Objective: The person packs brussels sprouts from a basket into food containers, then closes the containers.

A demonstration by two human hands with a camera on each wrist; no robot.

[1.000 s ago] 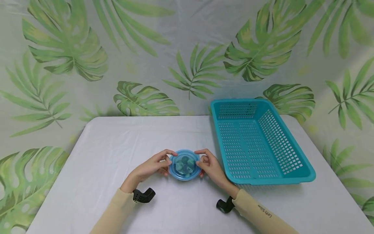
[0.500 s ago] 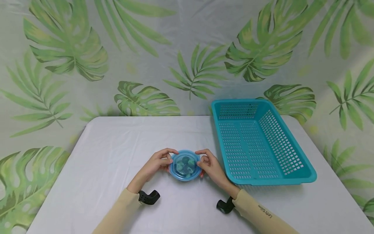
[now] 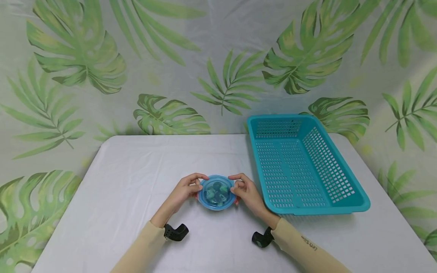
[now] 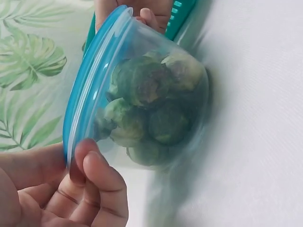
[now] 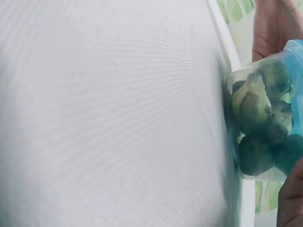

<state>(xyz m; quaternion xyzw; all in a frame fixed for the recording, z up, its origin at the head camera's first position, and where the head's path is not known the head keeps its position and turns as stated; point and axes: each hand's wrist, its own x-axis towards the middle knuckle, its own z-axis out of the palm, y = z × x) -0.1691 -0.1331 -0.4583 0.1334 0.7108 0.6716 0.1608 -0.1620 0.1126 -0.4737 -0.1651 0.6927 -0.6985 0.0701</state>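
A round clear plastic container [image 4: 163, 45] with a blue lid [image 3: 216, 206] stands on the white table in the head view, near its middle. Several green Brussels sprouts [image 4: 144, 87] show through its side in both wrist views. My left hand [image 3: 184, 190] pinches the left edge of the lid's rim, thumb and index finger at the border. On the opposite side, my right hand [image 3: 247, 193] holds the rim the same way, index finger over the top edge. In the right wrist view only part of that hand [image 5: 291, 198] shows at the lower right.
A turquoise plastic basket [image 3: 286, 167] with perforated walls stands to the right of the container, close beside the right hand. White cloth covers the table [image 3: 136, 170]. A leaf-patterned backdrop [image 3: 232, 22] hangs behind the table's far edge.
My left wrist and forearm have shifted a little to the right, and the left thumb has moved up along the rim. The container has slid very slightly right. My right hand stays nearly still.
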